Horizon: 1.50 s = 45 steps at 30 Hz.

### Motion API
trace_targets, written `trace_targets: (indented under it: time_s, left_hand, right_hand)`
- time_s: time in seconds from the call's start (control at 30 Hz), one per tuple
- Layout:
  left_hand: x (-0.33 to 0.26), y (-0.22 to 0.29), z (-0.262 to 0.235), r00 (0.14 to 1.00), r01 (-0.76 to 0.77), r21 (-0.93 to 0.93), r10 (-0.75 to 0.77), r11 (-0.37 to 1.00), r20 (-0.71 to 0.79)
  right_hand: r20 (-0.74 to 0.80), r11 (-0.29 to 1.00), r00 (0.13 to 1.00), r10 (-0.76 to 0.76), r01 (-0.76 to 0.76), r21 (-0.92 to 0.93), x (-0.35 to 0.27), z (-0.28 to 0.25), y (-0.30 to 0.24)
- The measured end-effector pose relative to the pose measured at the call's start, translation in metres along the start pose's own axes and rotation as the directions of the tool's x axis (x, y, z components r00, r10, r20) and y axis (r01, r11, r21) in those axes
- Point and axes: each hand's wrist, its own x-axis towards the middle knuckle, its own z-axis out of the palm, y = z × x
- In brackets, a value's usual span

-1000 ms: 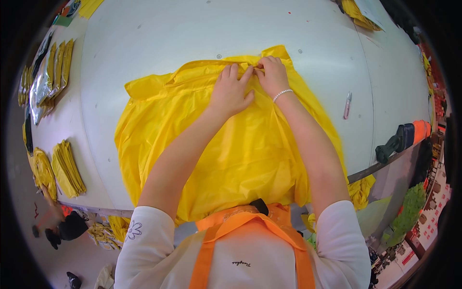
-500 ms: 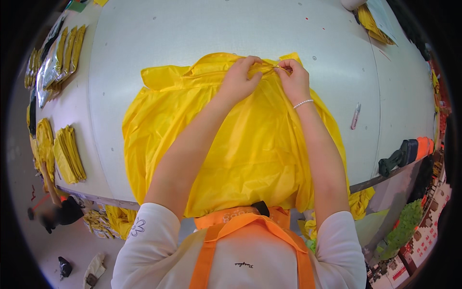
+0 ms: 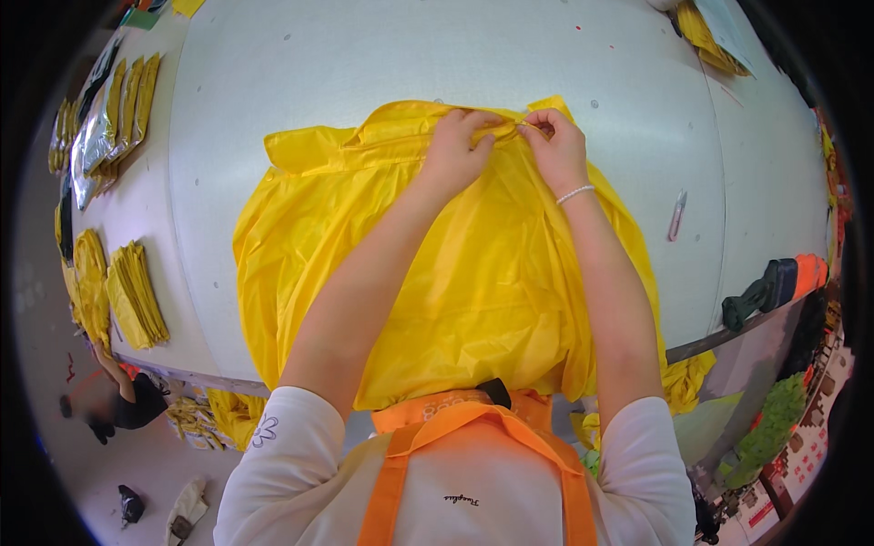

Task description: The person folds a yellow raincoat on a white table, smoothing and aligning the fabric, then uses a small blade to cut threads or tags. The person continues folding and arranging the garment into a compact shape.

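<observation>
A: How's the grip?
B: The right hand (image 3: 557, 155) pinches thumb and finger together on the far edge of a glossy yellow garment (image 3: 482, 300). The left hand (image 3: 457, 153) touches that edge, thumb and fingers somewhat apart; I can't tell if any material is clamped.
A: And around?
B: A pink-handled cutter (image 3: 676, 218) lies to the right on the counter (image 3: 364, 55); folded yellow garments (image 3: 137, 296) and plastic-wrapped packs (image 3: 121, 114) sit left. Both forearms (image 3: 369, 282) hide part of the garment.
A: How does it look?
B: Creased, spread over the counter's near side, far edge bunched.
</observation>
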Motion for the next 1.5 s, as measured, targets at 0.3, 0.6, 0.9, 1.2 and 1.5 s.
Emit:
trace_targets:
  time_s: [0.3, 0.6, 0.9, 1.2, 1.5]
  left_hand:
    - [-0.003, 0.018, 0.021, 0.998, -0.057, 0.523, 0.062, 0.851, 0.008]
    - [0.013, 0.035, -0.003, 0.975, 0.222, 0.027, -0.221, 0.975, -0.029]
    - [0.015, 0.016, 0.026, 0.974, 0.089, 0.171, -0.051, 0.981, -0.22]
    - [0.006, 0.02, -0.009, 0.958, 0.149, 0.587, 0.03, 0.796, -0.284]
    - [-0.062, -0.028, -0.106, 0.907, 0.278, 0.649, 0.03, 0.708, -0.42]
  right_hand:
    - [0.026, 0.998, 0.997, -0.068, 0.069, -0.015, -0.003, 0.001, 0.008]
    - [-0.032, 0.994, 0.994, -0.102, 0.1, -0.049, -0.004, 0.004, 0.005]
    - [0.025, 1.0, 1.0, -0.011, 0.011, 0.005, -0.007, 0.0, -0.011]
    - [-0.037, 0.832, 0.91, -0.414, 0.361, -0.421, 0.011, -0.012, 0.022]
    - [-0.108, 0.877, 0.979, -0.173, 0.103, -0.47, 0.006, -0.04, 0.045]
